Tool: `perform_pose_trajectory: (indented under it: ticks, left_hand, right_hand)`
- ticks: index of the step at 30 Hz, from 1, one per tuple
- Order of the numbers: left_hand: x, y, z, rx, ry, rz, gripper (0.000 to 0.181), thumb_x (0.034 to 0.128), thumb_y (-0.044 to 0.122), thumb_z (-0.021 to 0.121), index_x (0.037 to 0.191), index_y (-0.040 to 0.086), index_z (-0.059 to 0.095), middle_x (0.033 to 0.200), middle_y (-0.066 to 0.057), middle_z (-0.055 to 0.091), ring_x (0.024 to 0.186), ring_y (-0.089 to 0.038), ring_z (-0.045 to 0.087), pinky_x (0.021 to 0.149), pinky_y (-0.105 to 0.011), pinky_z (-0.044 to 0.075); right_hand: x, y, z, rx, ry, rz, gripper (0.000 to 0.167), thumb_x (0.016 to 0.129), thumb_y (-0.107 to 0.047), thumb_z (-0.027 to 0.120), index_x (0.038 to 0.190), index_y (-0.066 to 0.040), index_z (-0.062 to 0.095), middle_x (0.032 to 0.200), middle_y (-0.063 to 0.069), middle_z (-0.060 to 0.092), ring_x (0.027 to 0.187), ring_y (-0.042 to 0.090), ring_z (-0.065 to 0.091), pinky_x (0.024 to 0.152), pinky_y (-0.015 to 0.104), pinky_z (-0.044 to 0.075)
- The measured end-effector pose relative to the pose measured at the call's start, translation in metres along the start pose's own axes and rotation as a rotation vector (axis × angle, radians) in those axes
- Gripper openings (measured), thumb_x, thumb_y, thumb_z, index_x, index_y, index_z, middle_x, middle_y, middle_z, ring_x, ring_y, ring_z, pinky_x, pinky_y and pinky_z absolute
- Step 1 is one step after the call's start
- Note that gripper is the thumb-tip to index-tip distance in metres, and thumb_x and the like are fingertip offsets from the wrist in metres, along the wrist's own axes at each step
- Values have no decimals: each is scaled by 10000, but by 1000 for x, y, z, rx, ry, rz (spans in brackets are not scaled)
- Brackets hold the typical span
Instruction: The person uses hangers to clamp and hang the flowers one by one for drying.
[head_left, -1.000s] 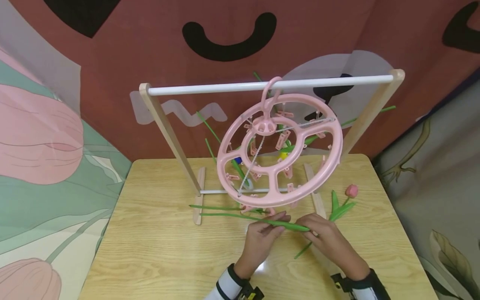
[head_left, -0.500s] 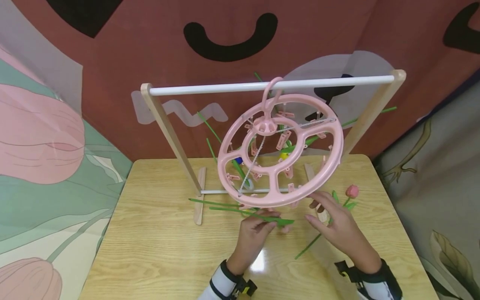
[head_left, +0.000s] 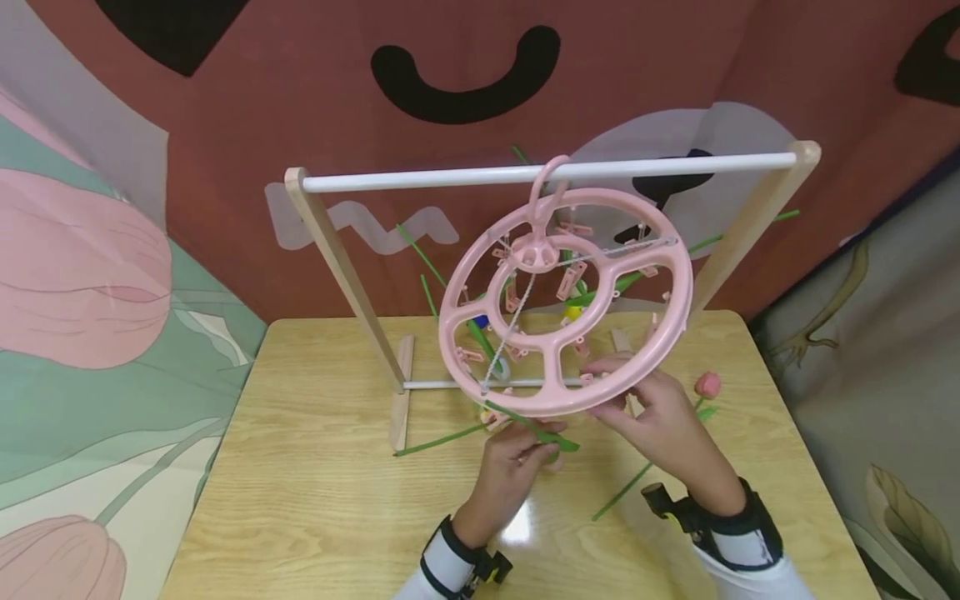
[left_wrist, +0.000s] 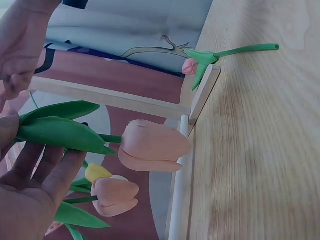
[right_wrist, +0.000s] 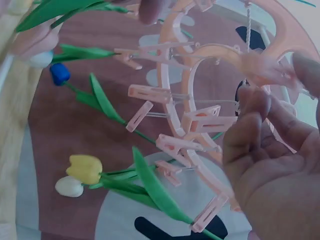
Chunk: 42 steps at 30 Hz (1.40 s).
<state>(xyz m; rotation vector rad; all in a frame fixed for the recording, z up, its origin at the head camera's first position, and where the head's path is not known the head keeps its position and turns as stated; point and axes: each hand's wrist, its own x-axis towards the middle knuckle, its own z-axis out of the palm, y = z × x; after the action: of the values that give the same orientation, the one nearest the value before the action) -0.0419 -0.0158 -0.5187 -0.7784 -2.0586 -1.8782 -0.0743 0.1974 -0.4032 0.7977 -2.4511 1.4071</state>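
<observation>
My left hand holds an artificial pale pink tulip by its stem and green leaves, below the front rim of a pink round clip hanger. The tulip's bloom points down in the left wrist view. My right hand is at the hanger's front right rim. Its fingertips pinch a pink clothespin, blurred in the right wrist view. Other tulips hang bloom-down from the hanger's clothespins, among them a yellow tulip, a white tulip and a blue tulip.
The hanger hooks over the white top bar of a wooden stand on a wood-grain table. One pink tulip lies on the table by the stand's right foot. A patterned cloth rises behind.
My right hand let go of the tulip and moved up to the hanger's rim, taking a clothespin. My left hand kept the tulip, whose stem swung from pointing left to pointing up toward the rim.
</observation>
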Motion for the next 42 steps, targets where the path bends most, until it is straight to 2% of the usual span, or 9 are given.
perform_pose_trajectory:
  ticks: [3,7,13,21,24,27,32,39,42]
  left_hand:
    - [1,0,2,-10,-11,17,228,964,20,674,1186,-8,719,1178,-151,726,1061,-246,721,868,-301,641]
    - [3,1,3,-36,-11,24,214,961,-2,668,1168,-42,704,1179,-191,712,1038,-258,741,871,-303,638]
    - [6,2,4,-4,14,23,161,959,-10,673,1108,-57,712,1111,-190,733,922,-252,761,819,-286,649]
    - [7,6,3,-83,69,-123,134,973,49,688,1073,-10,754,988,-159,740,836,-217,729,738,-285,656]
    - [7,7,4,-51,92,-111,120,962,35,700,1052,-6,767,868,-146,697,754,-83,629,635,-215,607]
    - [8,7,4,-52,101,-93,124,951,4,704,1053,-26,768,878,-168,703,788,-5,580,626,-209,599]
    - [9,4,5,-57,105,-76,146,939,-37,697,1070,-45,761,916,-179,739,797,-3,593,639,-229,605]
    - [12,1,6,-22,105,-62,168,928,-81,688,1076,-42,759,842,-161,728,733,-10,580,577,-209,558]
    - [12,2,7,-41,114,-88,167,929,-68,696,1075,-25,765,852,-162,735,737,-27,605,596,-212,577]
  right_hand:
    - [1,-2,1,117,-19,22,427,827,130,778,1193,-61,667,1167,38,700,1107,43,653,938,168,575]
    - [1,-4,3,279,-63,51,410,831,170,750,1177,-9,625,1129,131,664,1037,90,688,889,248,625]
    - [-1,-4,9,364,-94,69,455,835,183,736,1236,24,589,1170,127,658,1074,96,703,881,308,636]
    - [-4,-3,21,403,-69,48,453,819,188,744,1234,50,625,1189,-43,702,1057,102,715,874,302,637]
    - [-5,-3,25,401,-58,45,456,807,182,757,1231,62,639,1185,-60,712,1032,96,721,862,296,637]
    - [-6,-3,28,398,-57,40,454,802,166,771,1225,49,655,1165,-41,727,951,107,739,810,298,648]
    - [-6,-2,33,408,-61,26,425,805,130,789,1203,46,666,1121,22,739,823,159,750,712,321,658]
    - [-7,0,36,399,-51,22,439,773,141,806,1179,36,676,1111,-14,728,878,128,745,646,313,654]
    - [-7,0,37,406,-54,36,447,775,144,806,1187,36,670,1107,35,729,892,137,746,676,323,658]
